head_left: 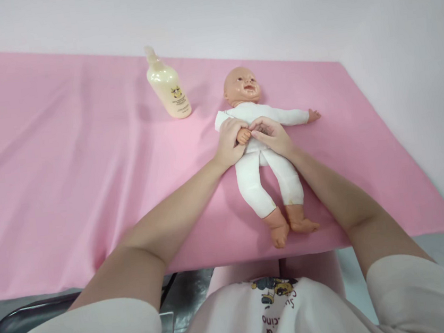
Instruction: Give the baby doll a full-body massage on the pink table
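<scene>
A baby doll (264, 169) in a white suit lies on its back on the pink sheet (65, 168), head toward the wall. My left hand (230, 141) grips the doll's small hand at its belly. My right hand (272, 135) rests on the doll's torso, with its fingertips touching that same small hand. The doll's other arm stretches out to the right. Its bare feet point toward me.
A cream pump bottle (168, 87) stands on the sheet, left of the doll's head. A white wall runs along the back and right side. A dark metal frame (30, 316) shows below the sheet's near edge.
</scene>
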Demonstrator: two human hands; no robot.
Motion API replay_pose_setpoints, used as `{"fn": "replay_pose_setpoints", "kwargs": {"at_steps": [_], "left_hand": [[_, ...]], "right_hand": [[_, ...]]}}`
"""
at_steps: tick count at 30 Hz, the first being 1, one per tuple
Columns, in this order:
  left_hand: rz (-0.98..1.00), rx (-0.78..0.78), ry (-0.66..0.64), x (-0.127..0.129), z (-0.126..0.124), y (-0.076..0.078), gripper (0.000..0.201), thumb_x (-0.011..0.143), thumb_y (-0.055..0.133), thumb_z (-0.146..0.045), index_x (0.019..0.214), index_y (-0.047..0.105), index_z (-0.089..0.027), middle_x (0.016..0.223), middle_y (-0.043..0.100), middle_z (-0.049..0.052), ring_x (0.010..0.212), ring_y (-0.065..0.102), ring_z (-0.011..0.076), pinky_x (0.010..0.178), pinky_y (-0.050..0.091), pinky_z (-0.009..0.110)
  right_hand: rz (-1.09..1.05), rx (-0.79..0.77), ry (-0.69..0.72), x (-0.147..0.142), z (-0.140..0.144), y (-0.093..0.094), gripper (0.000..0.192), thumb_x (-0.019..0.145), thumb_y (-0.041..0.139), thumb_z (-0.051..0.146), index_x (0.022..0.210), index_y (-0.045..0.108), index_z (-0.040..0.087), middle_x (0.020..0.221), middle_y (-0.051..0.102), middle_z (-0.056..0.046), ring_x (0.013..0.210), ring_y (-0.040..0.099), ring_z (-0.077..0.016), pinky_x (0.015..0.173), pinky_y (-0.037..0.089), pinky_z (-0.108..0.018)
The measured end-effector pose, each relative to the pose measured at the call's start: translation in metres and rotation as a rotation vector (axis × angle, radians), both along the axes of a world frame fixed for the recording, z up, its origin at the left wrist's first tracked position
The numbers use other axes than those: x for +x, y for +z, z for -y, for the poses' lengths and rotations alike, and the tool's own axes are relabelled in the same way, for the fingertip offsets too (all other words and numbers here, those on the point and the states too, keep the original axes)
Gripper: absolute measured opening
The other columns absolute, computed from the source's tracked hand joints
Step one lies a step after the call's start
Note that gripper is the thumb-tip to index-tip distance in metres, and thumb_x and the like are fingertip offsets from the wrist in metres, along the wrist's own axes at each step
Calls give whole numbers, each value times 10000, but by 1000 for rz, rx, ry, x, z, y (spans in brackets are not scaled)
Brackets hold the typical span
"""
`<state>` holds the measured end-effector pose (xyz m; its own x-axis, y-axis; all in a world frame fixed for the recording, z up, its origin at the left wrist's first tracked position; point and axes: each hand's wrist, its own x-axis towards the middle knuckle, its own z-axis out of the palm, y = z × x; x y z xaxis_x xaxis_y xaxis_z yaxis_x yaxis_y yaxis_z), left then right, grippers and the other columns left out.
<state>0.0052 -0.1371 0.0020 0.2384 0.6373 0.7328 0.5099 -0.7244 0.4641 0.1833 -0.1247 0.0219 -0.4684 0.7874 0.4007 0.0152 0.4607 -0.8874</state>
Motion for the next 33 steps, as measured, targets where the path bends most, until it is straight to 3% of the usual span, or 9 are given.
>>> {"fn": "replay_pose_setpoints", "kwargs": {"at_steps": [24, 33], "left_hand": [[46, 11, -86, -2, 2, 2, 176, 896, 453, -407, 929, 513, -245, 904, 620, 78, 867, 560, 262, 842, 444, 456], [-19, -35, 4, 0, 1, 2, 118, 854, 536, -346, 919, 524, -248, 916, 640, 73, 888, 572, 258, 861, 452, 448]], "right_hand": [[3, 8, -8, 0, 0, 0, 376, 854, 662, 599, 948, 619, 237, 850, 639, 10, 805, 609, -147, 785, 499, -300], [-14, -18, -32, -2, 2, 2, 423, 797, 711, 628, 922, 621, 234, 845, 654, 9, 808, 619, -149, 797, 516, -310]]}}
